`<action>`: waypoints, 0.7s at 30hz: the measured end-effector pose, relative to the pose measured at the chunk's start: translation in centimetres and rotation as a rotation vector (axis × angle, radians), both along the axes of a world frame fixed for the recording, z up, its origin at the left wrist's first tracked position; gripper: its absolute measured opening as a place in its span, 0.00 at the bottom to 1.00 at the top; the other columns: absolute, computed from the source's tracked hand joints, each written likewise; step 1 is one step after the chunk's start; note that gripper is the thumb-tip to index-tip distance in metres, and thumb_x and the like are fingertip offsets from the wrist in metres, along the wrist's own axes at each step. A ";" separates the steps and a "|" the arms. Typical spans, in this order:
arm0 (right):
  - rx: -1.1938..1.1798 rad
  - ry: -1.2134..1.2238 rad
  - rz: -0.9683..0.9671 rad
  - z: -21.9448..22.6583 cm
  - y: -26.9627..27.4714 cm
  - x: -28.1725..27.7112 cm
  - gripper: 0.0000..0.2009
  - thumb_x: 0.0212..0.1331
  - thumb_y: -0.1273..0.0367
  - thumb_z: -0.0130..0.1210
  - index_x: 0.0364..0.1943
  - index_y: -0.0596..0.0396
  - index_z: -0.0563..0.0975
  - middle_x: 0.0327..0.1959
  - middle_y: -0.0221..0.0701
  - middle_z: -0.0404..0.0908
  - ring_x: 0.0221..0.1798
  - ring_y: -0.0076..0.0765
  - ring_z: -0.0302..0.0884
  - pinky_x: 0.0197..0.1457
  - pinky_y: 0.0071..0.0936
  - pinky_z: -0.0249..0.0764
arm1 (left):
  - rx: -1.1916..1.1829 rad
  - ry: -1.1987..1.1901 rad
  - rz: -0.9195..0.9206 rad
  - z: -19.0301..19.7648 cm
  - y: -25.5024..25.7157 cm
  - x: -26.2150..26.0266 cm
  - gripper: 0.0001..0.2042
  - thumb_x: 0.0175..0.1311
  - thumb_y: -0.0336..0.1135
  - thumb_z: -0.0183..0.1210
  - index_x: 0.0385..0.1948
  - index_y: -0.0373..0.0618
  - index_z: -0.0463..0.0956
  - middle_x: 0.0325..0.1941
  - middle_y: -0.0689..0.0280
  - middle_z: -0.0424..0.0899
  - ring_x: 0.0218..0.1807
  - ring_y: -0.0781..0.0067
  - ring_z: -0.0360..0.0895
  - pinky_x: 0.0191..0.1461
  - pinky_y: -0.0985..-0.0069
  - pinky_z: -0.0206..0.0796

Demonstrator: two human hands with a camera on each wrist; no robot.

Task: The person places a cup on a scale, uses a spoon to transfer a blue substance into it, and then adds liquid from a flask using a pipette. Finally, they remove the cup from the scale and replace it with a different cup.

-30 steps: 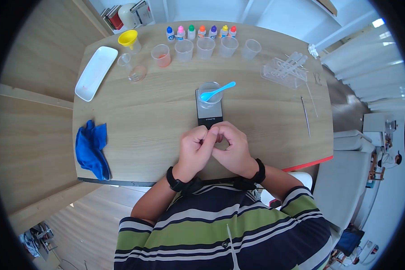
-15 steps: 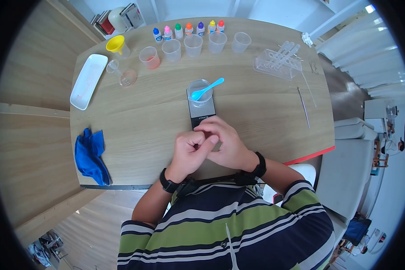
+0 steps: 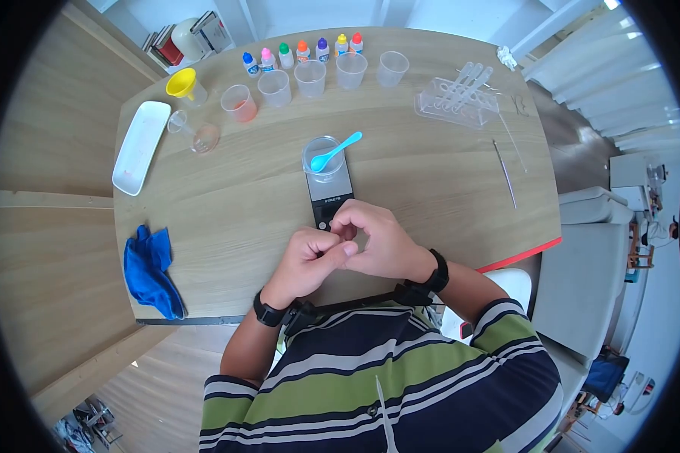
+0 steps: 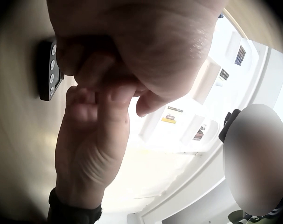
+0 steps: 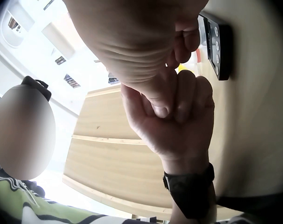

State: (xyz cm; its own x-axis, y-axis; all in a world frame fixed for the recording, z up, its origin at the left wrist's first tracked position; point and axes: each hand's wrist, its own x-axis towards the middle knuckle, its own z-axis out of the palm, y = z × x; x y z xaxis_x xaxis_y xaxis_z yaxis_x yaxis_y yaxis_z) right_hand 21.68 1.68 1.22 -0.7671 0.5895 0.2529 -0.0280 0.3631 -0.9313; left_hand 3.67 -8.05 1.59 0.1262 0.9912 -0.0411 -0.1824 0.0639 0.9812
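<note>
Left hand: curls its fingers, holding nothing visible.
Right hand: curls too, touching the left, with nothing visible in its grip.
Scale: lies on the wooden table just beside both hands, slim and black with a silvery platform.
Cup: stands on the platform, round and clear.
Spoon: slants across the cup's rim, bright blue.

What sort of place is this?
Probably a craft or hobby table indoors, though I can't be certain: it holds a small scale, a row of little bottles with colored caps, and several clear plastic cups.
</note>
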 end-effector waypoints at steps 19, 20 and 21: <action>0.002 0.021 -0.205 -0.2 -1.4 -0.5 0.12 0.57 0.77 0.75 0.43 0.61 0.84 0.41 0.36 0.87 0.38 0.37 0.89 0.42 0.31 0.85 | 0.096 0.178 0.400 -1.5 0.6 1.6 0.20 0.79 0.30 0.66 0.23 0.42 0.69 0.24 0.73 0.75 0.30 0.86 0.66 0.32 0.79 0.59; -0.018 -0.021 -0.154 -0.2 -1.3 -0.4 0.10 0.58 0.77 0.74 0.41 0.61 0.85 0.39 0.34 0.87 0.36 0.33 0.88 0.40 0.29 0.83 | 0.120 0.148 0.420 -1.2 0.7 1.5 0.19 0.78 0.29 0.67 0.24 0.43 0.69 0.25 0.74 0.74 0.31 0.87 0.66 0.33 0.80 0.60; -0.039 -0.063 -0.100 0.0 -1.2 -0.3 0.09 0.59 0.77 0.74 0.40 0.60 0.85 0.36 0.32 0.87 0.34 0.30 0.87 0.38 0.27 0.81 | 0.114 0.149 0.423 -1.0 0.8 1.2 0.19 0.78 0.29 0.67 0.24 0.43 0.69 0.25 0.74 0.74 0.31 0.87 0.66 0.33 0.80 0.60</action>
